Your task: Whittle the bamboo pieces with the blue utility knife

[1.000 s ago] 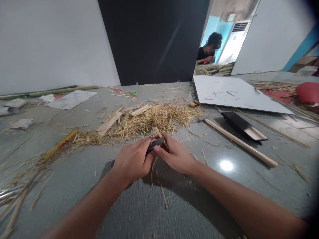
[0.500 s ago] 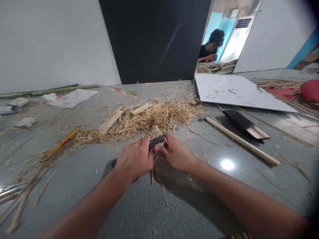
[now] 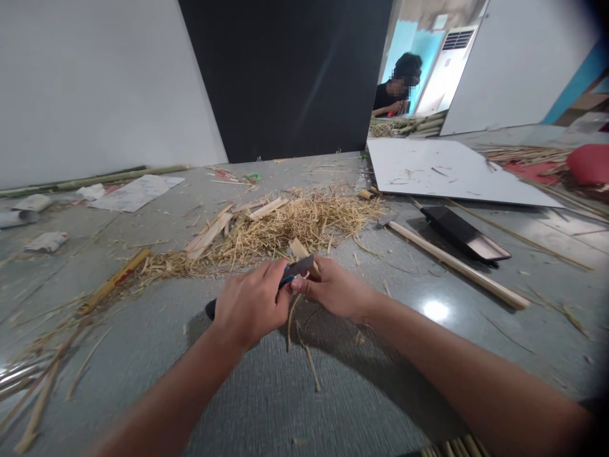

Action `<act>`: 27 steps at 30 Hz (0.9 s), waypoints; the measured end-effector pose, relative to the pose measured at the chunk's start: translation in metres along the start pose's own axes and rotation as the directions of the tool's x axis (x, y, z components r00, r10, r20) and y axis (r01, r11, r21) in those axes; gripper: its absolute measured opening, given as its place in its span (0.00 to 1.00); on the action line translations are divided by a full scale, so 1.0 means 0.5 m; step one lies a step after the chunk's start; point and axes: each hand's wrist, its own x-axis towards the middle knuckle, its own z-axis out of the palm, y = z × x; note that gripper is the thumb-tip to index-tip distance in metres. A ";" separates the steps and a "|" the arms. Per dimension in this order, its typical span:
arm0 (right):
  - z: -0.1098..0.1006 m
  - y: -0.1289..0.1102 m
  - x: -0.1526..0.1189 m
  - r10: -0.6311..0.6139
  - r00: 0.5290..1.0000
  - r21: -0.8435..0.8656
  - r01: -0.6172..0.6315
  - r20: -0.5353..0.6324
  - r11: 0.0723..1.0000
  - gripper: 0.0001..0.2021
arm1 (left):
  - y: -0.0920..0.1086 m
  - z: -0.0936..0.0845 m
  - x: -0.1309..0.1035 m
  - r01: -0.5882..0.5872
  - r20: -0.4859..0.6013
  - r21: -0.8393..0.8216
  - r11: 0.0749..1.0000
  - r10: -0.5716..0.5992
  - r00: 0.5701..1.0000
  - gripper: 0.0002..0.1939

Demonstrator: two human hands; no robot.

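Observation:
My left hand (image 3: 252,301) is closed around a knife with a dark handle and a bit of blue near its grey blade (image 3: 299,266). The handle's end sticks out behind the wrist. My right hand (image 3: 340,289) pinches a pale bamboo strip (image 3: 299,249), which passes behind the blade; the fingers hide part of it. Blade and strip cross between the two hands, seemingly touching. A thin curled shaving (image 3: 291,320) hangs or lies just below. Beyond the hands spreads a heap of bamboo shavings (image 3: 304,219).
On the right lie a pale wooden rod (image 3: 457,266), a black tray-like object (image 3: 466,233) and a white board (image 3: 457,168). A yellow stick (image 3: 114,282) and paper scraps (image 3: 136,192) are on the left. Behind the black panel (image 3: 285,76) a person (image 3: 399,82) sits far off.
The view has shifted slightly. The blade now shows more of its flat side, and more of the bamboo strip shows beyond it. Both hands keep their grips.

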 end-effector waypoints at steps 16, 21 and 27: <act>0.004 0.000 -0.001 0.043 0.985 0.065 -0.032 -0.167 0.997 0.12 | -0.029 0.015 0.000 -0.030 -0.056 -0.243 0.970 0.017 0.998 0.21; 0.005 0.002 0.002 0.030 0.991 0.202 -0.003 -0.132 0.979 0.05 | -0.029 0.013 0.003 -0.118 -0.008 -0.234 0.965 0.119 0.993 0.22; 0.009 0.007 0.005 -0.045 0.984 0.092 0.062 -0.173 0.994 0.04 | -0.032 0.015 0.006 -0.171 -0.083 -0.153 0.973 0.160 0.984 0.19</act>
